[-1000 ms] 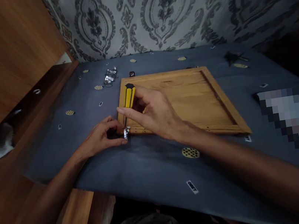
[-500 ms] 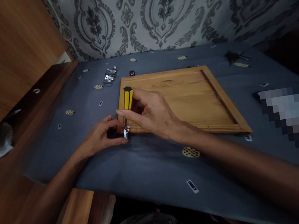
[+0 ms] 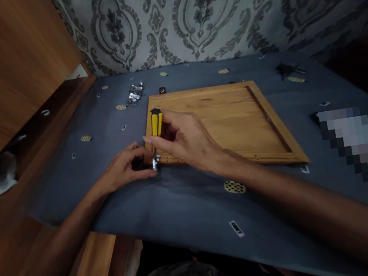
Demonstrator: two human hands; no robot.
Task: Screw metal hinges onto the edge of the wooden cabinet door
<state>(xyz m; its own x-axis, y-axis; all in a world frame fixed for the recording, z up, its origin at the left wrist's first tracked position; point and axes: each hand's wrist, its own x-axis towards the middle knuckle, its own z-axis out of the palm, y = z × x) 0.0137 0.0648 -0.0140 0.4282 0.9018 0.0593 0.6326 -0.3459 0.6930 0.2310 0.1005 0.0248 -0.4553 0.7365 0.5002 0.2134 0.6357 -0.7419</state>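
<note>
A framed wooden cabinet door (image 3: 230, 122) lies flat on the blue-grey cloth. At its near left corner sits a shiny metal hinge (image 3: 155, 164), which my left hand (image 3: 124, 167) pinches between thumb and fingers. My right hand (image 3: 189, 139) is closed around a yellow and black screwdriver (image 3: 156, 124), held nearly upright. The tool's shaft runs down to the hinge; its tip and any screw there are too small to make out. Small dark holes show along the near edge of the door frame.
Several loose metal hinges (image 3: 135, 94) lie beyond the door's far left corner. A dark tool (image 3: 287, 70) rests at the far right, and a blurred-out object (image 3: 365, 145) at the right. A wooden cabinet (image 3: 6, 58) borders the left side; a patterned wall (image 3: 159, 21) stands behind.
The screwdriver handle has tilted and turned very slightly in my right hand. My left hand keeps its place at the hinge, and the door lies still.
</note>
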